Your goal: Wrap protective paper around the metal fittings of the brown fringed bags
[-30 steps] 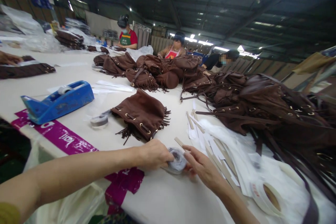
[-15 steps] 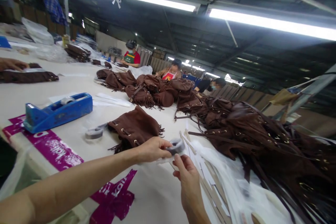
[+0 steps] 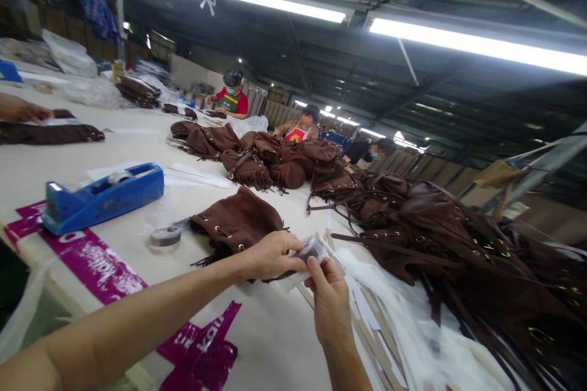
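My left hand [image 3: 275,255] pinches the left side of a small grey roll wrapped in clear film [image 3: 312,248]. On its right side, my right hand [image 3: 328,284] grips the same wrapped roll between thumb and fingers. Just behind my left hand lies a brown fringed bag [image 3: 238,219] with metal eyelets. A second grey wrapped roll [image 3: 166,236] rests on the table at the bag's left, with a strap end leading toward the bag.
A blue tape dispenser [image 3: 105,195] stands at the left. Brown bags [image 3: 413,220] are heaped at the right and behind. White film and strips [image 3: 389,293] lie by my right hand. Another person's hand [image 3: 22,110] is at far left.
My right hand has moved up onto the wrapped roll, and its thumb now presses on it. The roll is tilted and more covered by fingers and film.
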Demonstrator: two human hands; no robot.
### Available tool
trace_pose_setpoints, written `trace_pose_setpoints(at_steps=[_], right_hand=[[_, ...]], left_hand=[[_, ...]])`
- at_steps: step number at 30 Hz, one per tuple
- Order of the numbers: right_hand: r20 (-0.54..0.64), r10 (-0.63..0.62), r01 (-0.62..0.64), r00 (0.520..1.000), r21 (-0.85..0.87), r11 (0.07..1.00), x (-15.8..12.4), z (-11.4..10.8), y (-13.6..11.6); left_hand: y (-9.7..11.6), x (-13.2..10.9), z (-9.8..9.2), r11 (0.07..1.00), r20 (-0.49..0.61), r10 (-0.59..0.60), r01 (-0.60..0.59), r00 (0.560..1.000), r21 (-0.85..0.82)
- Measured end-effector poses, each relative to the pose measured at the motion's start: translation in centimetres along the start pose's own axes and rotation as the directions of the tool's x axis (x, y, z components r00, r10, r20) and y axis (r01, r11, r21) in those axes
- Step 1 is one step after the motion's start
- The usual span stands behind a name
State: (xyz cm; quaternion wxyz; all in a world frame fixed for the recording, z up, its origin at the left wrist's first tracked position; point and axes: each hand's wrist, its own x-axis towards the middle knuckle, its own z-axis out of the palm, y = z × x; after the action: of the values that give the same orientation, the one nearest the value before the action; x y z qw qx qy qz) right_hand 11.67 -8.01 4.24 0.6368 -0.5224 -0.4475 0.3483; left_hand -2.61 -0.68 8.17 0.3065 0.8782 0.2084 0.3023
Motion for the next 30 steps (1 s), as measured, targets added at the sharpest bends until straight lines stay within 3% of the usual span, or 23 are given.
trace_pose_setpoints(at_steps=[3, 7, 9, 12, 14, 16, 19, 24, 30], right_hand=[[-0.044, -0.031, 0.031, 0.999, -0.015, 0.999, 0.1, -0.1, 0.3], [-0.116, -0.061, 0.061, 0.991, -0.002, 0.998, 0.6, -0.6, 1.4], [-0.147, -0.057, 0.054, 0.988, -0.021, 0.998, 0.8, -1.0, 1.8], [-0.116, 0.000, 0.000, 0.993, 0.001, 1.000, 0.5, -1.2, 2.0], [-0.066, 0.057, -0.052, 0.996, 0.077, 0.996, 0.2, -0.9, 2.0], [-0.013, 0.079, -0.075, 0.997, 0.187, 0.979, -0.2, -0.4, 2.0], [0.010, 0.028, -0.030, 1.000, 0.267, 0.963, -0.2, 0.1, 2.2], [-0.055, -0.030, 0.039, 0.998, 0.188, 0.981, -0.1, -0.3, 2.7], [-0.074, 0.046, -0.036, 0.996, 0.129, 0.991, -0.7, -1.4, 3.3]], left_hand=[[-0.8, 0.2, 0.7, 0.974, 0.062, -0.054, 0.066, 0.997, -0.217], [-2.0, 0.8, 2.6, 0.955, 0.045, -0.092, 0.101, 0.995, -0.280], [-2.1, 1.1, 3.4, 0.974, 0.003, -0.094, 0.092, 0.996, -0.207], [-1.6, 0.8, 4.0, 0.996, -0.052, -0.075, 0.078, 0.996, 0.043], [-1.2, 0.2, 4.0, 0.979, -0.046, -0.066, 0.074, 0.997, 0.192], [-1.2, -0.5, 3.9, 0.970, -0.018, -0.061, 0.064, 0.998, 0.236], [-1.5, -0.8, 3.8, 0.987, 0.000, -0.054, 0.054, 0.999, 0.150], [-2.1, -0.4, 3.9, 0.997, 0.042, -0.049, 0.051, 0.998, -0.053], [-2.3, -0.4, 4.9, 0.996, 0.058, -0.056, 0.060, 0.997, -0.068]])
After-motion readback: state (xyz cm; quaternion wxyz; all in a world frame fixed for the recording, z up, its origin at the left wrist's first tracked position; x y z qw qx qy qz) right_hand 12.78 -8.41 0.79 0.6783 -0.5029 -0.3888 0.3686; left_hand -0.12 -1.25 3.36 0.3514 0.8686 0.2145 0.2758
